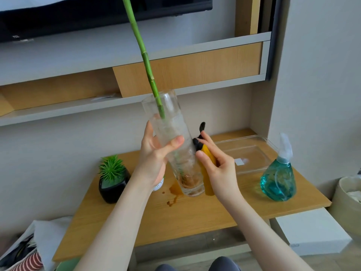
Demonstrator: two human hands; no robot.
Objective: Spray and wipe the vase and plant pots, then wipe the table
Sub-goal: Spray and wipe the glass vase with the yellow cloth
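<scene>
Left hand (154, 153) grips tilted vase (175, 141); right hand (214, 165) rubs it with held cloth (208, 153). Pots, table (195, 212) spill at 6 o'clock left.

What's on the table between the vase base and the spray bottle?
In the head view, a clear plastic tray lies between the vase and the spray bottle; the yellow cloth hangs beside the vase.

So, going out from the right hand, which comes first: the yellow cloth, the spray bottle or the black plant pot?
From the right hand:
1. Yellow cloth, gripped in it.
2. Spray bottle, on the table's right.
3. Black plant pot, far left, beyond the vase.
</scene>
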